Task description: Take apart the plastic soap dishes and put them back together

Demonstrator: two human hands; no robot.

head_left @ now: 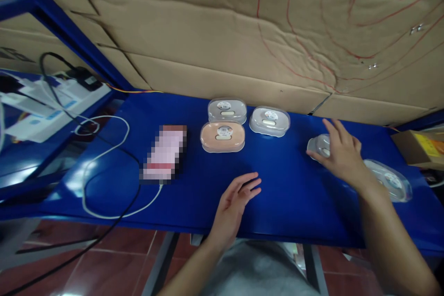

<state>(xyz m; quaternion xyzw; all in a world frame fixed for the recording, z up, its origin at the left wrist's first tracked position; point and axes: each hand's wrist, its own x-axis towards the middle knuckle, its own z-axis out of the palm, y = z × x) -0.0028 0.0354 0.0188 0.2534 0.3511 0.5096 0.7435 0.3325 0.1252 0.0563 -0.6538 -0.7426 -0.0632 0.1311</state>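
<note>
Over the front middle of the blue table (pixel 277 203), my left hand (pixel 237 196) is held with its fingers apart and nothing in it. My right hand (pixel 338 148) reaches over a clear-lidded oval case (pixel 316 145) at the right, thumb and fingers spread around its near side; whether they touch it is unclear. Another clear case (pixel 393 181) lies beside my right forearm. In the middle sit a peach case (pixel 222 137), a grey case (pixel 227 110) just behind it, and a whitish case (pixel 269 121) to their right, each with a round label.
A phone (pixel 165 152) with a white cable (pixel 85 185) lies on the left. Beyond it are a power strip (pixel 58 106) and black cords. Cardboard (pixel 208 32) stands along the back, and a small box (pixel 421 148) sits at the far right.
</note>
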